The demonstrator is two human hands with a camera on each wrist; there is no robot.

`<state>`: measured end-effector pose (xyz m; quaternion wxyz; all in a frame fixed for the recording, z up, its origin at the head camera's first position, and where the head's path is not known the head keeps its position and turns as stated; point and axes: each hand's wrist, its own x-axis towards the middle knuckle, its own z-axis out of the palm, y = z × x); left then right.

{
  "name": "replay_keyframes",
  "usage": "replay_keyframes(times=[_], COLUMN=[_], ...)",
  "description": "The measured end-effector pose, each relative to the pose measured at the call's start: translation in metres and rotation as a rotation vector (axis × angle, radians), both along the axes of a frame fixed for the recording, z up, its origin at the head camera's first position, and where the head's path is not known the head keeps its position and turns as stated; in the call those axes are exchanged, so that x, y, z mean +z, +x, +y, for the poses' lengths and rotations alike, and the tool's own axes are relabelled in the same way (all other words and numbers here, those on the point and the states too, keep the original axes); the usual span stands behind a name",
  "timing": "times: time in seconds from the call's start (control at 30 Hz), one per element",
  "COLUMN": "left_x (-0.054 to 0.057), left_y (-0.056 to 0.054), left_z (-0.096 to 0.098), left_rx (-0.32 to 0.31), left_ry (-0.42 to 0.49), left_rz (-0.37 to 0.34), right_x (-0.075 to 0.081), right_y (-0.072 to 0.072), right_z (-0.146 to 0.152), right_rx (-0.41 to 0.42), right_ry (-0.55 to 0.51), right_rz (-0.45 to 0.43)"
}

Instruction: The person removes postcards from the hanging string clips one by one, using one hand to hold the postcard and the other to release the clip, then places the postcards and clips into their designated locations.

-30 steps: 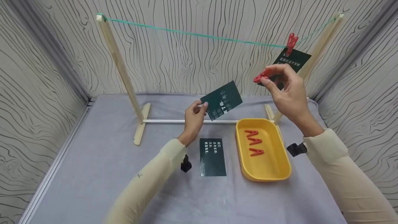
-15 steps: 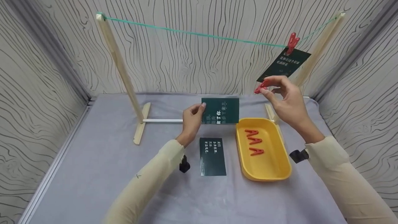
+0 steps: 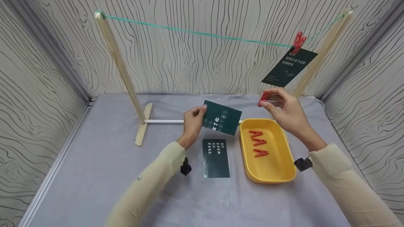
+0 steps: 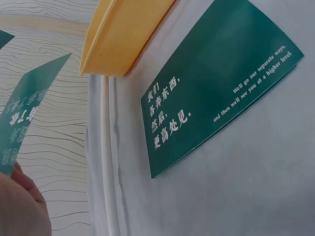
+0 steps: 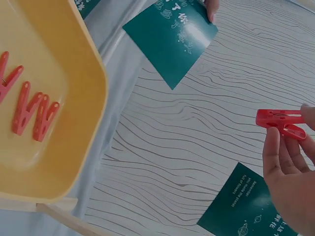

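Note:
My left hand (image 3: 193, 125) pinches a dark green card (image 3: 222, 118) with white print by its left edge, above the table and left of the yellow tray. In my right hand (image 3: 292, 113) a red clothespin (image 3: 261, 99) is held between thumb and fingers, below the hanging card. That hanging card (image 3: 289, 67) tilts from the green string (image 3: 195, 32), gripped at its top by another red clothespin (image 3: 299, 42). On the table lies a green card stack (image 3: 216, 158), whose layered edge shows in the left wrist view.
A yellow tray (image 3: 292, 171) with several red clothespins (image 3: 260, 153) stands right of the stack. The string runs between a left wooden post (image 3: 118, 67) and a right wooden post (image 3: 328, 47). A white rod (image 3: 164, 121) joins the stand's feet low down.
My right hand has moved down with the clothespin, away from the hanging card. The card in my left hand has turned clockwise and dropped slightly.

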<state>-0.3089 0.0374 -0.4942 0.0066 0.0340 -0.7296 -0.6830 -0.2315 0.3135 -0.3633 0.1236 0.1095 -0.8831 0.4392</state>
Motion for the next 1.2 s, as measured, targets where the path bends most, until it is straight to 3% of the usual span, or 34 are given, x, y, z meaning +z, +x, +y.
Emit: replay_keyframes(times=[0.3,0.5,0.8,1.07,1.2], left_x=[-0.004,-0.008,-0.026,-0.04,-0.043], left_y=[0.0,-0.004,-0.002,0.005,0.006], left_z=[-0.001,-0.004,-0.005,-0.005,-0.006], left_rx=[-0.029,-0.012,0.002,-0.083,-0.144], left_ry=[0.0,0.018,-0.014,-0.123,-0.162], left_rz=[-0.024,-0.052,-0.087,-0.173,-0.177], right_x=[-0.018,-0.029,-0.055,-0.073,-0.079], right_y=[0.006,0.008,0.017,0.024,0.026], right_z=[0.001,0.005,0.014,0.02,0.021], right_rx=[0.027,0.059,0.09,0.187,0.222], right_ry=[0.084,0.128,0.221,0.247,0.286], right_rz=[-0.203,-0.213,-0.28,-0.344,-0.373])
